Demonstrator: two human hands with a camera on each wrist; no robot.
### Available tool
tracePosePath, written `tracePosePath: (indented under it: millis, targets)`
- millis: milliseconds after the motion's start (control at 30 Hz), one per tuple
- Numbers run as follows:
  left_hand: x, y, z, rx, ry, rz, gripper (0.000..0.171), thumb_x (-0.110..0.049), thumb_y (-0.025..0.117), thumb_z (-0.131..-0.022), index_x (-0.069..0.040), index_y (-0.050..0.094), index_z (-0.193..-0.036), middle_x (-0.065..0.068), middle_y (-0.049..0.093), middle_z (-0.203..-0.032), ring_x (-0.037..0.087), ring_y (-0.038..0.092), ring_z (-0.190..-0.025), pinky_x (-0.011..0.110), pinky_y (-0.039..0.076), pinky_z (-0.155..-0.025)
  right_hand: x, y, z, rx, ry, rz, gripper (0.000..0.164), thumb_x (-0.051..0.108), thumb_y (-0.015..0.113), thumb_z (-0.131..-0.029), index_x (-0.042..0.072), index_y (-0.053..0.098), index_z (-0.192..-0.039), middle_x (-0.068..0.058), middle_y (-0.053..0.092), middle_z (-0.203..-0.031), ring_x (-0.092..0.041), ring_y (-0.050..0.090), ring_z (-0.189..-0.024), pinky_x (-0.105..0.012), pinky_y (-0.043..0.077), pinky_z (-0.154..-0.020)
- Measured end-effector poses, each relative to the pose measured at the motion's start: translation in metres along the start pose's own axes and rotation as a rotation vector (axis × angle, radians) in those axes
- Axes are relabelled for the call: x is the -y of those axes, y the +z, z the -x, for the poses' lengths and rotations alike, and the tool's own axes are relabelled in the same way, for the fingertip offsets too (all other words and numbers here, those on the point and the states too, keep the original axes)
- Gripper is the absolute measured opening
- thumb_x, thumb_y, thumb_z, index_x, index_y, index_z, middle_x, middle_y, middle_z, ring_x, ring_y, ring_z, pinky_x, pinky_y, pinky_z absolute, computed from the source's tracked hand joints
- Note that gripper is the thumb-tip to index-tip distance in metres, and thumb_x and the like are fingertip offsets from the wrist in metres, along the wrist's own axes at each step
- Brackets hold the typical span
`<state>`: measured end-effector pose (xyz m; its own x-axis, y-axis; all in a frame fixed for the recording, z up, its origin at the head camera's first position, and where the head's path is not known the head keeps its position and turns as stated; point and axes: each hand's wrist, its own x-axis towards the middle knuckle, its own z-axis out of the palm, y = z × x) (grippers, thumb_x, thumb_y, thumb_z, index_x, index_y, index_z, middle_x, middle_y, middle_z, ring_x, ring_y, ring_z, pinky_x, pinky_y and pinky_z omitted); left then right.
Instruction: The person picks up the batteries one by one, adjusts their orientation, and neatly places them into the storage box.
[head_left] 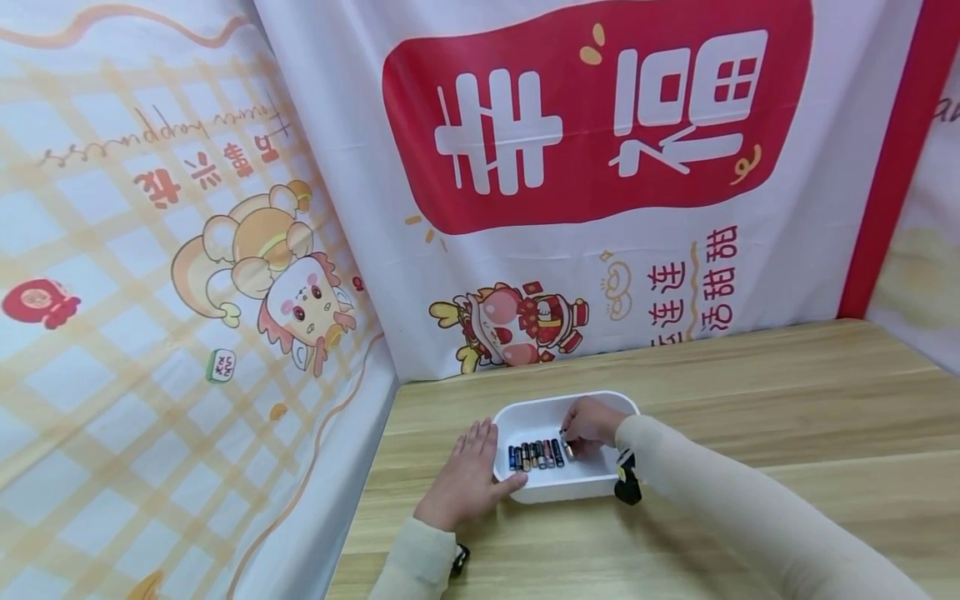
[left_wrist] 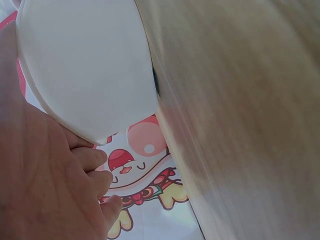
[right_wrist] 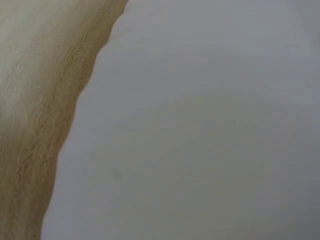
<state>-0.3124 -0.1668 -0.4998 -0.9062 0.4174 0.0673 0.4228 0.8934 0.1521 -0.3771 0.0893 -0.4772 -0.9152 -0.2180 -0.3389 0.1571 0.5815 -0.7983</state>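
Observation:
A white plastic tub stands on the table, and a row of several batteries lies side by side on its floor. Inside the tub, toward its right half, my right hand pinches a battery just right of that row. My left hand rests against the tub's left end, its fingers extended along the outside and its thumb at the near left corner. The left wrist view shows the left hand beside the tub wall. In the right wrist view, the right hand is out of sight.
The wooden table extends to the right and in front of the tub. A printed cloth hangs behind the table, and another patterned cloth hangs along its left side.

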Motion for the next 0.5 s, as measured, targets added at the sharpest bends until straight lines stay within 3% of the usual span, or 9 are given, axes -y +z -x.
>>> tracePosePath:
  millis: [500]
  targets:
    - [0.003,0.003,-0.003,0.0,0.001,-0.016,0.104,-0.078,0.036,-0.087,-0.006,0.009,-0.156,0.009,0.003,-0.162,0.028,0.003,-0.147,0.046,0.008,-0.117,-0.006,0.01,-0.019,-0.04,0.023,-0.02,0.006,-0.005,0.068,-0.083,-0.002,0.067,-0.088,-0.014,0.068,-0.077,-0.025,0.067,-0.069,-0.034,0.059,-0.061]
